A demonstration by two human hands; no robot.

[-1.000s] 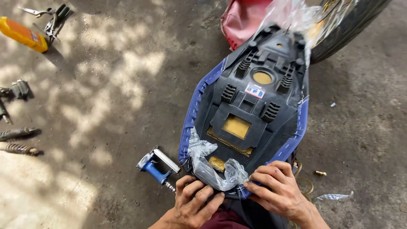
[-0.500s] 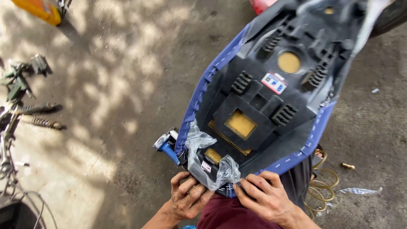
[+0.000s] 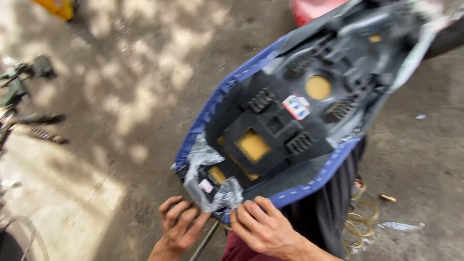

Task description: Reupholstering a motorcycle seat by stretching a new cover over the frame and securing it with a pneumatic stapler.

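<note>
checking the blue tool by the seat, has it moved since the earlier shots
Cannot tell. It lay on the ground left of the seat nose earlier; now it is not visible there, and the camera itself has swung, so it may just be hidden above the left hand.

Just above the fingers [image 3: 251,212], a black seat base [image 3: 270,125] with yellow patches is edged by a blue cover [image 3: 212,106] dotted with white stitching; crumpled silver-grey plastic [image 3: 212,188] is seen there.

- An upturned motorcycle seat [image 3: 290,121] with a black plastic base and blue cover edge [image 3: 212,106] fills the middle.
- The left hand [image 3: 180,224] and right hand [image 3: 263,227] press its near end, fingers on crumpled clear plastic [image 3: 212,191].
- Coil springs [image 3: 41,126] lie far left on the dirt ground [image 3: 121,96].
</note>
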